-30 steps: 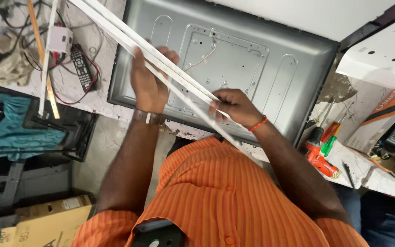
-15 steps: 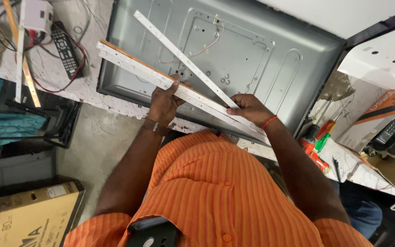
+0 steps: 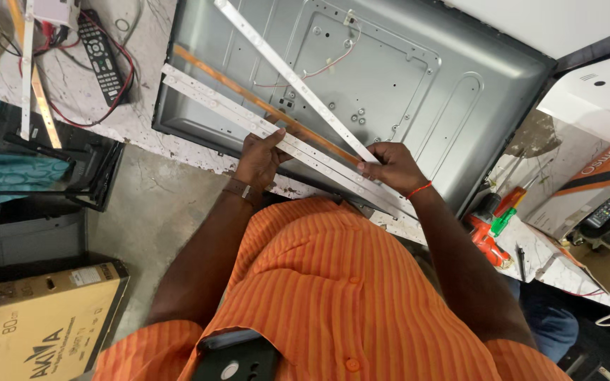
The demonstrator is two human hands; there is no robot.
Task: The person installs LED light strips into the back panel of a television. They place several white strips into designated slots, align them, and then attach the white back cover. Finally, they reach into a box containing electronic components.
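A grey metal television back panel [image 3: 418, 77] lies flat on the workbench. Several long white light strips [image 3: 213, 99] rest along its near edge, and one more light strip [image 3: 287, 74] runs diagonally across the panel. My left hand [image 3: 257, 159] grips the bundle of strips near the panel's front edge. My right hand [image 3: 393, 168] pinches the lower end of the diagonal strip where it meets the bundle. An orange band [image 3: 262, 106] runs along the panel beside the strips.
A black remote control [image 3: 100, 55] and red and black wires lie on the bench at the left. Screwdrivers [image 3: 503, 208] and an orange tool [image 3: 488, 243] sit at the right. A cardboard box [image 3: 44, 317] stands on the floor at lower left.
The strips have come down from mid-air onto the panel. Both hands have lowered with them to the panel's near edge. The view has moved closer.
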